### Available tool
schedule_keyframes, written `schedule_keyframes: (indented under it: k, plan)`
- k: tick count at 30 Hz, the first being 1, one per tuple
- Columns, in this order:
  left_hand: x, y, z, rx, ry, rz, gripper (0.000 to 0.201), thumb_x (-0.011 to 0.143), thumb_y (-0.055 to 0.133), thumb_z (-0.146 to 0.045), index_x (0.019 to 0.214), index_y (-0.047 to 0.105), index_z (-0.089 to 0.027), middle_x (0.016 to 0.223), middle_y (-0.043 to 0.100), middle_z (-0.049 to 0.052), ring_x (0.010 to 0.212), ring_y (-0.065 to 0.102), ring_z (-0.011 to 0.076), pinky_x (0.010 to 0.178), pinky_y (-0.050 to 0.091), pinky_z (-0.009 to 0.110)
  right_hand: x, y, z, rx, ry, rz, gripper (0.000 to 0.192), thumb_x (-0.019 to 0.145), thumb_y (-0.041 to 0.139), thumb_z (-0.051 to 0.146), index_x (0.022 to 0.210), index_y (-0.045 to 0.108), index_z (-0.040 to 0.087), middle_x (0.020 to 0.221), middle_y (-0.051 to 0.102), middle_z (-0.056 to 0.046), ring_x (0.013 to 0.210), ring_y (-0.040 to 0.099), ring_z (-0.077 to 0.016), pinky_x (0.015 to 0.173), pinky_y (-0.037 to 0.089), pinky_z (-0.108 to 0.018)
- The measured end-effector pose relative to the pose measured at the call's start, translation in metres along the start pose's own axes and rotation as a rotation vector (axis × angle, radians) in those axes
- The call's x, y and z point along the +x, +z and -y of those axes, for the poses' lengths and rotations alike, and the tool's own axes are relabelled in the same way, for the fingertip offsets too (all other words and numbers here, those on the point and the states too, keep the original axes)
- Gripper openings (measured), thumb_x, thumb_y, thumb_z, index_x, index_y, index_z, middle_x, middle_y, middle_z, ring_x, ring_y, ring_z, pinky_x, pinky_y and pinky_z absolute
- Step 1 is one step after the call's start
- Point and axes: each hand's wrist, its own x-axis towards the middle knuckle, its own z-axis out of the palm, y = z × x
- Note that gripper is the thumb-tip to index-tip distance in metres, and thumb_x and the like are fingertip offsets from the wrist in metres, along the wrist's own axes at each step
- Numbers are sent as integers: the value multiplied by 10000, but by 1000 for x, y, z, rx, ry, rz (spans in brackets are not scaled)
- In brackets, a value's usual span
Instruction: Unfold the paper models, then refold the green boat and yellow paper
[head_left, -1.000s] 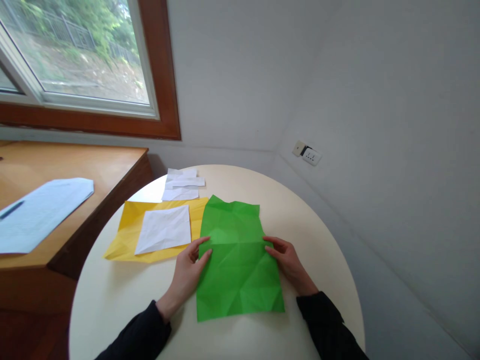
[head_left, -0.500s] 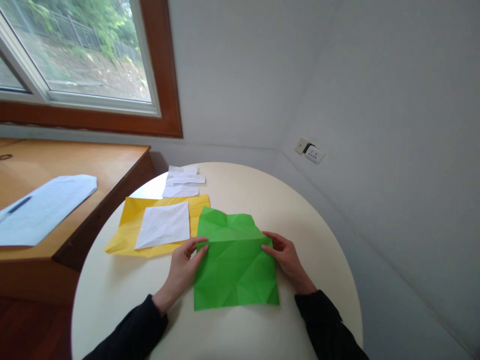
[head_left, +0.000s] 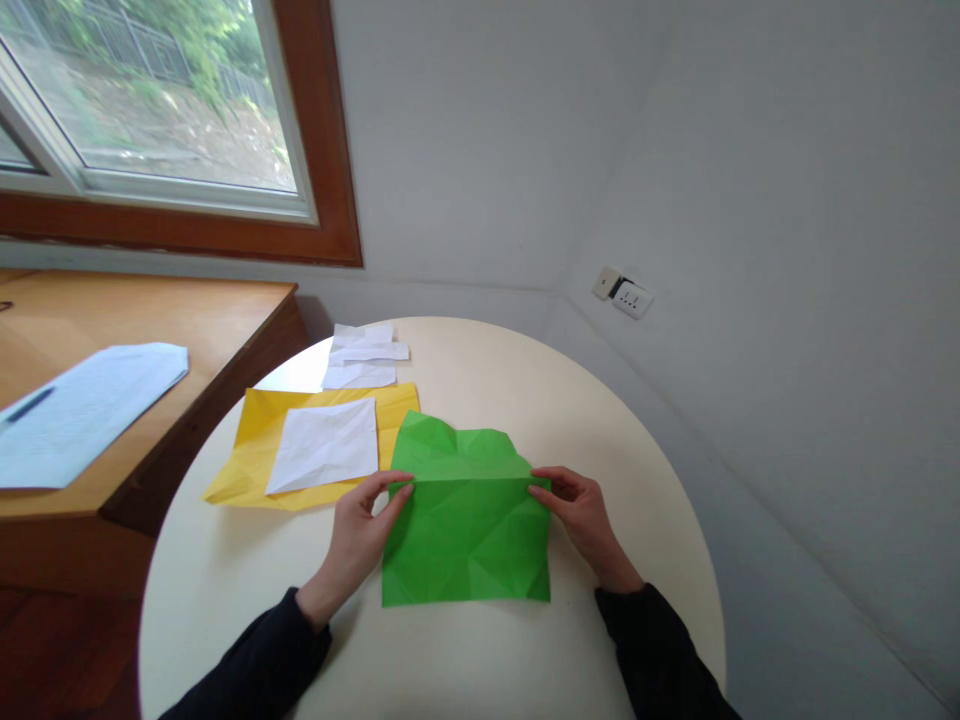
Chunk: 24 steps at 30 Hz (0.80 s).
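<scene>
A creased green sheet of paper [head_left: 466, 545] is in front of me, with a straight horizontal fold ridge across its upper part. My left hand [head_left: 358, 535] pinches the ridge's left end between thumb and fingers. At the opposite end, my right hand [head_left: 587, 520] grips the ridge in the same way. Beyond the ridge the paper is lighter and wavy. To the left lies a yellow sheet of paper [head_left: 259, 435], its right part close to the green one. On top of it rests a creased white sheet of paper [head_left: 326, 445].
Everything lies on a round cream table [head_left: 480, 665]. Several white paper pieces [head_left: 364, 372] are near its far edge. A wooden desk [head_left: 202, 310] stands at left, bearing pale papers [head_left: 97, 415] and a pen [head_left: 30, 404]. Behind the table is a wall with a socket [head_left: 632, 298].
The green paper's near edge has risen slightly in view and the ridge looks sharper. My hands have moved a little apart, both still pinching the ridge. The whole view has shifted slightly.
</scene>
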Motion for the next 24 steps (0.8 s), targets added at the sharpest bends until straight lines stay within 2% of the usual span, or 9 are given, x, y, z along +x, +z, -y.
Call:
schedule_keyframes:
  k: [8,17,21,24]
  plan:
    - [-3,-3,1,48,90,-15,171,729,635,-332,781,712,-189,787,721,53,754,658,196,721,527,302,-3,-3,4,-39,-79,-35,184,592,782,339,729,726,229,723,713,-27,673,642,-185,671,535,-343]
    - [-7,-5,-4,34,198,-50,111,749,642,-296,764,713,-211,784,709,38,789,641,193,774,505,324,-8,2,11,2,-252,-82,104,650,754,296,722,705,239,778,680,-29,762,618,-188,702,509,-339]
    - [-7,-6,-11,2,264,-48,97,762,637,-270,753,708,-206,804,691,56,812,626,198,756,508,329,-10,2,16,-4,-302,-119,111,656,753,297,719,687,234,781,666,-34,772,609,-192,710,506,-345]
    - [-7,-6,-15,24,298,-48,81,770,633,-248,765,706,-214,865,649,60,835,607,185,732,510,307,-11,0,15,-33,-281,-141,167,646,760,295,786,693,234,802,675,-38,787,610,-198,739,510,-357]
